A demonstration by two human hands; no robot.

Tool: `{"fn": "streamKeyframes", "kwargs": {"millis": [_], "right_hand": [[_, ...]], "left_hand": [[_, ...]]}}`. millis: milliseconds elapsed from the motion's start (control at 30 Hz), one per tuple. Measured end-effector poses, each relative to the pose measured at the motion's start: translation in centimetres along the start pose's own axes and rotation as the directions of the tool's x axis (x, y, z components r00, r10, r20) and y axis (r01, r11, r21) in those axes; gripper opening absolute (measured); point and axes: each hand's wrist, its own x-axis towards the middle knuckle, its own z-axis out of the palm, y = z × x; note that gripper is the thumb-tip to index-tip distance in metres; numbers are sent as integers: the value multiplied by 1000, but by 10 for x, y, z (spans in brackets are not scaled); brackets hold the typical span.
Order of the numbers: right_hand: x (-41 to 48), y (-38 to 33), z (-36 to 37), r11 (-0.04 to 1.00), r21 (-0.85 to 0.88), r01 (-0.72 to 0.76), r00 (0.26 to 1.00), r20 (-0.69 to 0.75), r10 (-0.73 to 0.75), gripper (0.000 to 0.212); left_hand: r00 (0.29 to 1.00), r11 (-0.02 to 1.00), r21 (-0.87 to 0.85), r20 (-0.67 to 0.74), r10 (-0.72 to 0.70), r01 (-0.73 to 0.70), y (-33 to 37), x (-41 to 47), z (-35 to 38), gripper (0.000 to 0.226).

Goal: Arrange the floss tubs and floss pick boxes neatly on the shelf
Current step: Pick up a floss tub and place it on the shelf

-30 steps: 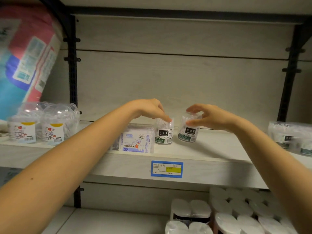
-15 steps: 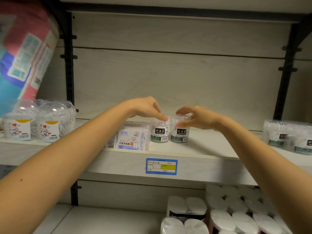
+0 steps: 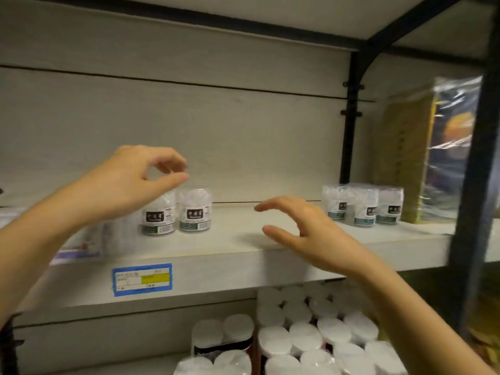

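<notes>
Two clear floss tubs with black labels stand side by side on the white shelf (image 3: 232, 255): the left tub (image 3: 158, 216) and the right tub (image 3: 194, 211). My left hand (image 3: 130, 185) hovers just above the left tub with fingers loosely curled, holding nothing. My right hand (image 3: 305, 234) floats over the bare shelf to the right of the pair, fingers relaxed and empty. A wrapped group of three more floss tubs (image 3: 362, 204) stands farther right. A floss pick box (image 3: 81, 242) lies blurred at the left, partly behind my left forearm.
A blue and yellow price tag (image 3: 142, 278) is stuck on the shelf's front edge. Packs of white-capped rolls (image 3: 297, 328) fill the shelf below. A black upright (image 3: 470, 185) and a plastic-wrapped package (image 3: 438, 147) stand at the right.
Both hands have let go of the tubs, which now stand together. My left hand lifted slightly; my right hand drew away to the right. The view swung right.
</notes>
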Motion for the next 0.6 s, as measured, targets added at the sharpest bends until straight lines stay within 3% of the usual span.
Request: {"fn": "streamKeyframes", "kwargs": {"millis": [67,200,333,467,600], "right_hand": [[-31,22,-13,999,29,-22,1000,-17,23,30],[-75,75,-42,999,20,-40,999,25,39,25],[-98,126,-82,998,-16,-60,996,68,61,26],[-89,159,-127,980,-180,-83,996,-29,79,31],[-42,181,-154,872,-475,-120,980,86,182,30]], "left_hand": [[999,994,-109,20,30,-27,24,-11,14,6],[994,976,-216,107,9,14,75,-17,60,43],[985,950,-298,167,-41,90,128,-3,116,39],[975,909,-391,212,-68,148,182,36,164,23],[980,933,-329,176,-92,146,212,89,197,47]]}}
